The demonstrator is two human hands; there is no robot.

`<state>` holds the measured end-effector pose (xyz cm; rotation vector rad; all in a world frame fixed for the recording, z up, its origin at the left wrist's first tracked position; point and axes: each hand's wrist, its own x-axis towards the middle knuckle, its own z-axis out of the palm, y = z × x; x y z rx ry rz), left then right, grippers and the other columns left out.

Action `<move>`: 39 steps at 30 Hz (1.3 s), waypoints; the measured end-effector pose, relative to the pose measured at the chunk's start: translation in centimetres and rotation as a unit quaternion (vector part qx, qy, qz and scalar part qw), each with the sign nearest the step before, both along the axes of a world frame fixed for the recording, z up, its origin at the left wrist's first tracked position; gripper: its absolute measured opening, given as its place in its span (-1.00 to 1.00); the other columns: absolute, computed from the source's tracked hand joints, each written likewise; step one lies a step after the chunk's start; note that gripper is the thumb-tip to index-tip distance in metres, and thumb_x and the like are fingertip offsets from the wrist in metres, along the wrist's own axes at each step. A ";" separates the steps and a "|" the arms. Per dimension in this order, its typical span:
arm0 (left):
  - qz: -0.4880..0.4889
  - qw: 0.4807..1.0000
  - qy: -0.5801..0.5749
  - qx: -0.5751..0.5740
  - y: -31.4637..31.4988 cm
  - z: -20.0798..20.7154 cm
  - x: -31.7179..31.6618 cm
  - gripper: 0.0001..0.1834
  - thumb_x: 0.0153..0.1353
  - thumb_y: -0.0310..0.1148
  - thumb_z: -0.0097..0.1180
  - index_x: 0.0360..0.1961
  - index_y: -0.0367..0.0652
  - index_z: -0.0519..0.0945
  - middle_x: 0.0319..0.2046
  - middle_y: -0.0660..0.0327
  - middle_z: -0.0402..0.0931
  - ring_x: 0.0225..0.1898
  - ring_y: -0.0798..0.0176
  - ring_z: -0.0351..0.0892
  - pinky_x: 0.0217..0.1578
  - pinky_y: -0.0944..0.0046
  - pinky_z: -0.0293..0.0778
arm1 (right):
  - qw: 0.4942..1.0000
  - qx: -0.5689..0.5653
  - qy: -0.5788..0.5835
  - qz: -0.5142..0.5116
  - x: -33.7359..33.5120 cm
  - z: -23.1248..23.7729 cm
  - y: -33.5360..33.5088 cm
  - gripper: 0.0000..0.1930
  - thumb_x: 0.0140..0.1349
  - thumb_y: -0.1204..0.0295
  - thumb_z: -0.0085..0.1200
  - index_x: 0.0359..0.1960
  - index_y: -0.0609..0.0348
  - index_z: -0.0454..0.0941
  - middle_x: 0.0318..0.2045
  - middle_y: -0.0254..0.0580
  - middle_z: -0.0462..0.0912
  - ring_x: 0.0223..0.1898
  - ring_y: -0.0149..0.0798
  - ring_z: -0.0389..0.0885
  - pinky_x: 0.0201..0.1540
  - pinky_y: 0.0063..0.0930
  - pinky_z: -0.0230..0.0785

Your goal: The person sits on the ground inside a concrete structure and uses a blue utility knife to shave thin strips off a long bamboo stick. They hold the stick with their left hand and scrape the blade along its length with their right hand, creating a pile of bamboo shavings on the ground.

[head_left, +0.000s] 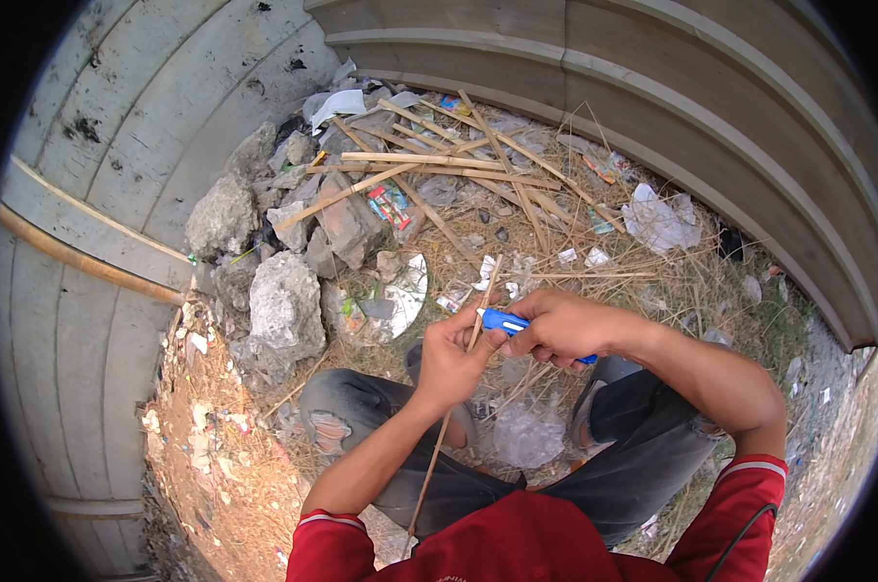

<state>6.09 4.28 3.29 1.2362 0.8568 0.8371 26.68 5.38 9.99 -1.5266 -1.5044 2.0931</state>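
My left hand (449, 361) pinches a long thin wooden stick (432, 466), which runs from above my fingers down past my lap. In my closed right hand (565, 328) is a blue tool (503, 321) that looks like a box cutter, with a pale slot along its handle. Its light tip points left and meets the stick, or lies just beside it, above my left thumb; I cannot tell which. The handle's far end pokes out under my right fingers. Both hands are close together, over the ground in front of my bent knees.
A loose pile of wooden strips (449, 160) lies ahead on dry grass and litter. Rough stones (286, 306) are heaped at the left. Corrugated sheet metal (711, 107) walls the far right, and a panelled wall (158, 107) stands left. A crumpled plastic bag (528, 433) lies between my feet.
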 end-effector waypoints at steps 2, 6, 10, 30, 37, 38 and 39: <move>0.024 0.999 0.020 0.005 -0.1 -0.5 0.1 -0.56 0.40 -0.49 0.15 0.23 -0.49 0.47 -0.04 0.15 0.63 -0.04 0.42 0.56 0.00 0.37 0.48 | 0.999 0.035 -0.010 -0.041 -0.9 -0.2 -0.5 -0.84 0.31 0.38 0.21 -0.11 0.07 0.62 -0.64 -0.45 0.40 -0.76 -0.53 0.32 -0.74 -0.53 0.11; 0.052 0.997 0.053 0.011 0.0 -0.8 0.1 -0.61 0.41 -0.51 0.11 0.20 -0.49 0.49 -0.07 0.19 0.64 -0.08 0.44 0.56 -0.03 0.40 0.48 | 0.985 0.104 0.038 -0.130 -2.3 -1.3 -1.4 -0.81 0.31 0.44 0.18 -0.06 0.13 0.63 -0.64 -0.38 0.44 -0.76 -0.48 0.38 -0.74 -0.49 0.16; 0.067 0.994 0.086 0.005 0.0 -0.4 -0.2 -0.63 0.41 -0.50 0.12 0.17 -0.49 0.51 -0.07 0.19 0.64 -0.07 0.44 0.57 -0.02 0.43 0.47 | 0.971 0.197 0.054 -0.124 -2.5 -3.6 -1.9 -0.79 0.31 0.43 0.19 -0.04 0.15 0.61 -0.63 -0.37 0.45 -0.74 -0.49 0.37 -0.71 -0.51 0.16; -0.008 0.999 -0.020 0.029 0.1 -0.2 -0.2 -0.52 0.36 -0.49 0.23 0.24 -0.44 0.43 -0.12 0.18 0.66 -0.14 0.48 0.61 -0.12 0.45 0.53 | 0.998 0.021 0.045 0.042 0.5 0.3 0.5 -0.72 0.31 0.28 0.19 -0.02 0.11 0.60 -0.65 -0.37 0.38 -0.77 -0.48 0.29 -0.77 -0.49 0.12; 0.033 0.998 -0.006 0.054 0.0 -1.0 -0.6 -0.58 0.40 -0.44 0.20 0.19 -0.45 0.48 -0.17 0.21 0.66 -0.19 0.50 0.60 -0.20 0.48 0.51 | 0.980 0.127 0.077 -0.134 -2.6 -2.2 -2.3 -0.87 0.34 0.41 0.21 -0.13 0.11 0.61 -0.63 -0.45 0.42 -0.73 -0.53 0.32 -0.71 -0.54 0.13; 0.040 0.998 -0.003 0.051 0.0 -1.0 -0.5 -0.59 0.40 -0.43 0.19 0.18 -0.45 0.49 -0.19 0.22 0.67 -0.22 0.52 0.59 -0.23 0.49 0.50 | 0.973 0.154 0.081 -0.152 -3.0 -2.9 -2.7 -0.88 0.34 0.42 0.20 -0.14 0.11 0.61 -0.62 -0.44 0.43 -0.73 -0.53 0.32 -0.70 -0.54 0.13; 0.047 0.998 -0.001 0.047 -0.1 -1.0 -0.4 -0.60 0.41 -0.42 0.18 0.17 -0.45 0.50 -0.22 0.23 0.67 -0.24 0.53 0.59 -0.27 0.51 0.49 | 0.965 0.181 0.086 -0.170 -3.3 -3.7 -3.0 -0.88 0.34 0.43 0.20 -0.14 0.12 0.61 -0.62 -0.43 0.45 -0.73 -0.53 0.32 -0.70 -0.54 0.14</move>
